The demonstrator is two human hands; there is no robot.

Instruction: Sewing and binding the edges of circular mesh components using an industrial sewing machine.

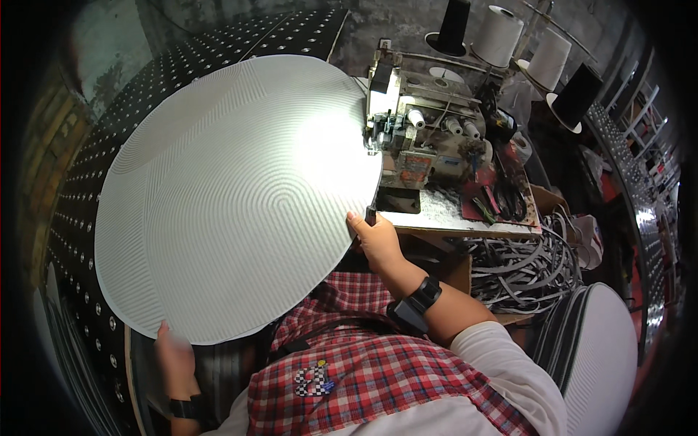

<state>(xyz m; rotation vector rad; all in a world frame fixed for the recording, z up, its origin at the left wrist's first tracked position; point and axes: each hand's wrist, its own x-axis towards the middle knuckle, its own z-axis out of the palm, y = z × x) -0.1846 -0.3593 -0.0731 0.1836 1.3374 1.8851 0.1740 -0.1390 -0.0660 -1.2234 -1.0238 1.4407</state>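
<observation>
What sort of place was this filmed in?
Probably a small sewing workshop: a sewing machine stands near large thread cones, a large ribbed oval piece lies with its edge at the machine, and grey strips are heaped below the worktop.

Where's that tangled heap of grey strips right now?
In the head view, the grey strips are on the right side, just below the sewing table and to the right of the person's right hand.
</observation>
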